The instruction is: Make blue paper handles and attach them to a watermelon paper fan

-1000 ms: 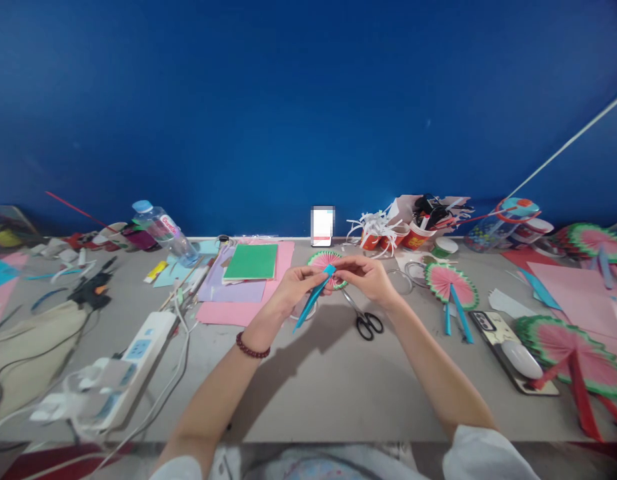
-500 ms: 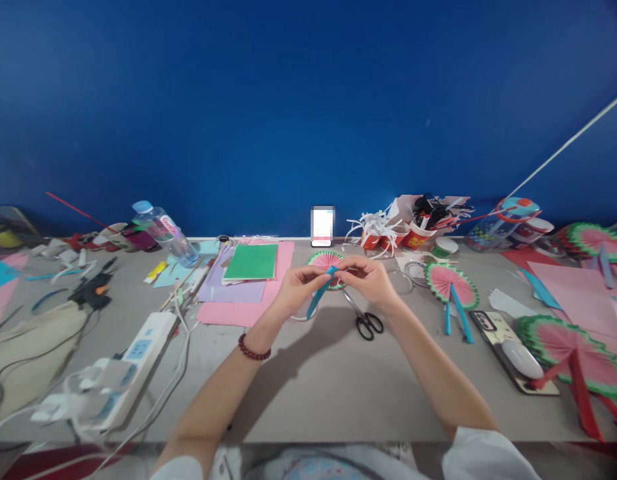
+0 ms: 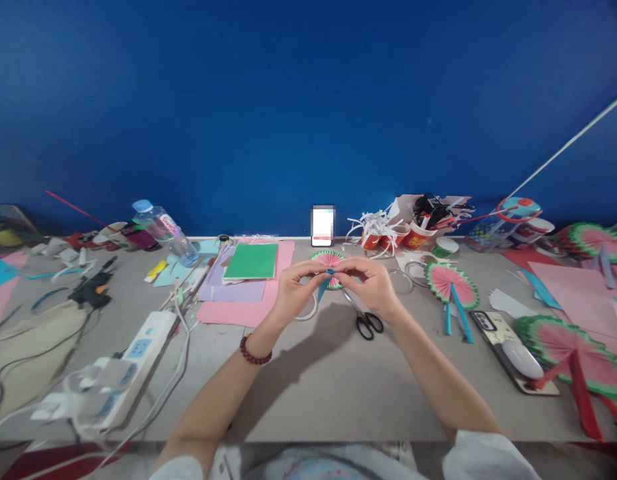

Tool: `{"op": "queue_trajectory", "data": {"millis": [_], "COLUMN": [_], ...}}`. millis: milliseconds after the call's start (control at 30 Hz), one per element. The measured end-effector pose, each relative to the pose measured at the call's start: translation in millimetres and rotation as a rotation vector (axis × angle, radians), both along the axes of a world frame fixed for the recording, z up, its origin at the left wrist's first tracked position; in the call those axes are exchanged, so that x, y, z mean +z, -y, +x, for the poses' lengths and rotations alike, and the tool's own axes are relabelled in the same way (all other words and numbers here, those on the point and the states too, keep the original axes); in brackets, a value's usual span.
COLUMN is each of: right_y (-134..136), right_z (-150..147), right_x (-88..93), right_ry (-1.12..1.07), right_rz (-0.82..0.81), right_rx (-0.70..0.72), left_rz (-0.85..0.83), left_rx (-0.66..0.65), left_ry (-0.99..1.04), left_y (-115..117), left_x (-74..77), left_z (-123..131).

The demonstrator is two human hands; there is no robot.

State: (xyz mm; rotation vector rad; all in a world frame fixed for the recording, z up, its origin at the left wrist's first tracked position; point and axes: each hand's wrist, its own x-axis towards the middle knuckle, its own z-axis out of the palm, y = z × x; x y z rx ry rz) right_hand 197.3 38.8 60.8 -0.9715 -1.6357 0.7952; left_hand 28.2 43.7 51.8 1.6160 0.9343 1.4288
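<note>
Left hand [image 3: 297,291] and right hand [image 3: 372,288], each grip closed, pinched the upper end of a blue paper strip [image 3: 323,291] that sloped down leftward.

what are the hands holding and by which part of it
A blue strip, pinched at its upper end between the left hand and the right hand; the rest of it hangs below them.

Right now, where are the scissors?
In the head view, the scissors lie on the table just right of centre, below the right hand, black handles toward the person and blades toward the central pink fan.
</note>
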Motion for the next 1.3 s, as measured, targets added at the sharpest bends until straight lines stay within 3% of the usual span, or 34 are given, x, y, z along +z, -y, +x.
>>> {"op": "queue_trajectory", "data": {"millis": [200, 533, 900, 1100, 1300], "right_y": [-1.2, 7.6, 8.0, 6.3, 3.8], "right_z": [-1.9, -1.6, -0.6, -1.6, -6.5], "right_x": [-3.9, 3.4, 4.0, 1.0, -1.7], "right_ry": [-0.133, 0.046, 0.089, 0.019, -0.191], "right_rz": [-0.072, 0.179, 0.253, 0.148, -0.078], "right_rx": [0.041, -0.078, -0.079, -0.032, 0.034], "left_rz": [-0.094, -0.056, 0.011, -0.045, -0.254], "left_rx": [-0.046, -0.057, -0.064, -0.073, -0.06], "left_ry": [0.113, 0.06, 0.083, 0.065, 0.124], "left_y": [-0.6, 5.0, 3.0, 4.7, 3.6], "left_x": [-0.8, 5.6, 4.0, 5.0, 1.5], "left_z": [0.8, -0.4, -2.0, -1.3, 5.1]}}
